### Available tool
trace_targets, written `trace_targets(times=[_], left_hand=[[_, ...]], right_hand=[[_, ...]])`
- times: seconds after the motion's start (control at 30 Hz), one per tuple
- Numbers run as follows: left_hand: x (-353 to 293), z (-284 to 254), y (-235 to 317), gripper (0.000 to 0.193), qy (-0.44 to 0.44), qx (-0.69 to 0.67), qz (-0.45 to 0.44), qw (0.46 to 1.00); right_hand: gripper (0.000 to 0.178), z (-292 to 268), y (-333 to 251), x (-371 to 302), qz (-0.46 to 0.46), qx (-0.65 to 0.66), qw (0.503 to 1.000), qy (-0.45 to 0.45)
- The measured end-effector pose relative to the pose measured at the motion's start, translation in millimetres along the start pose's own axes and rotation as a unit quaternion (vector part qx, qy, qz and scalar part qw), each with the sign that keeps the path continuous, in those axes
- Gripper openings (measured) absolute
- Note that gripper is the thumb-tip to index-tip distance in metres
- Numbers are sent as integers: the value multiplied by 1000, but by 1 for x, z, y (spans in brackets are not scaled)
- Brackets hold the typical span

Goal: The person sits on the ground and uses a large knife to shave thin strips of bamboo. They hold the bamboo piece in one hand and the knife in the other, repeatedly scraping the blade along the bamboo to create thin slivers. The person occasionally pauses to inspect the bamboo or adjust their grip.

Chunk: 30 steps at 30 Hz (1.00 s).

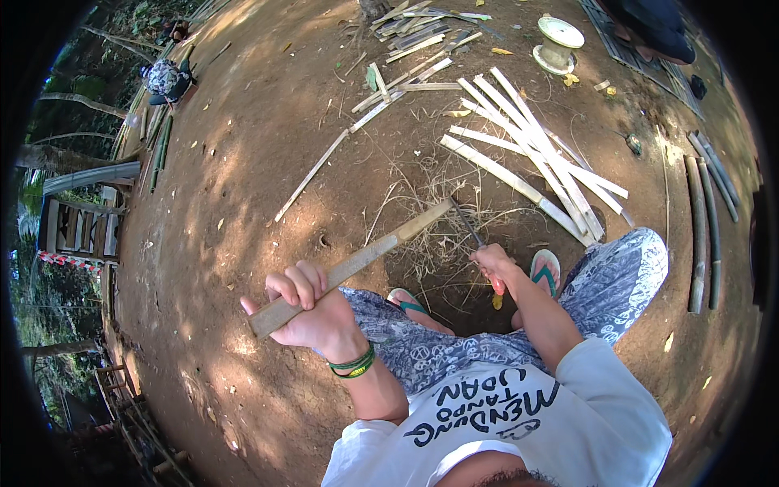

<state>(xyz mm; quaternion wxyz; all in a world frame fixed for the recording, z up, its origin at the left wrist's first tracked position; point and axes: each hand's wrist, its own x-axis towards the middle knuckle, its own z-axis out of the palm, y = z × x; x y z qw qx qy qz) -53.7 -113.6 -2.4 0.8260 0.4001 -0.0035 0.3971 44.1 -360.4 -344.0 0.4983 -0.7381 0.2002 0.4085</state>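
Observation:
My left hand (312,316) is closed around the near end of a flat bamboo strip (361,258), which slants up and away to the right. My right hand (493,264) grips a knife by its handle, whose red end (496,283) shows below the fist. The narrow dark blade (466,221) points forward, its tip close to the strip's far end; whether they touch I cannot tell. Beneath the blade, thin curly bamboo shavings (438,243) are heaped on the dirt between my sandalled feet.
Pale split bamboo strips (519,146) lie crossed ahead to the right. Farther off are a pile of split pieces (414,32) and a pale round stool-like stand (558,45). Bamboo poles (696,235) rest at the far right. Another person (166,79) crouches at the far left.

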Motion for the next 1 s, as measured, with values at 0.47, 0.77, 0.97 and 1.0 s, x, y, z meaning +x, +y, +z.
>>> trace_targets(times=[0.47, 0.77, 0.97, 1.0], left_hand=[[-29, 6, -7, 70, -329, 30, -108, 938], [-33, 8, -10, 69, -325, 10, -96, 941], [-32, 5, -11, 69, -316, 16, -84, 945], [-33, 7, -11, 69, -317, 18, -82, 945]], right_hand=[[30, -1, -92, -248, -326, -160, 931, -34], [24, 3, -45, -180, -235, -132, 962, 34], [17, 18, -71, -225, -391, -113, 913, -16], [14, 22, -60, -205, -408, -99, 907, 20]])
